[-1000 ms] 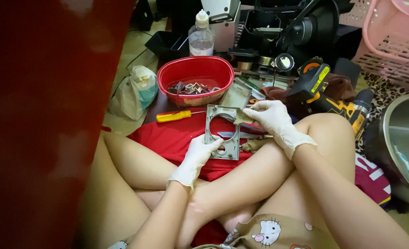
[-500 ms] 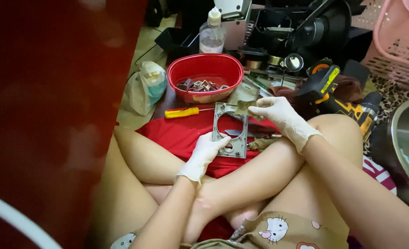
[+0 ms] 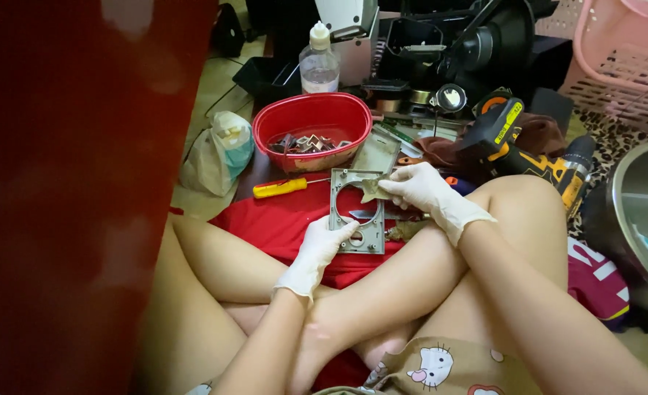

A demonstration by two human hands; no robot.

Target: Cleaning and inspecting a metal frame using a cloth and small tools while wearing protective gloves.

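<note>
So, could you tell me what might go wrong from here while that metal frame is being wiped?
The metal frame is steadied only by the left hand at its lower edge, over a bent leg, so it could tip or slide off. The right hand rubs a small rag along the cutout's edge, which might snag the thin glove. The yellow screwdriver lies close beside it and could get knocked.

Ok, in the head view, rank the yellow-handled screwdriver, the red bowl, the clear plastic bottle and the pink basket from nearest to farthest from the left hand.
1. Yellow-handled screwdriver: just up and left of the left hand, on the red cloth's edge.
2. Red bowl: behind the screwdriver.
3. Clear plastic bottle: beyond the bowl's far rim.
4. Pink basket: top right corner, farthest.
</note>
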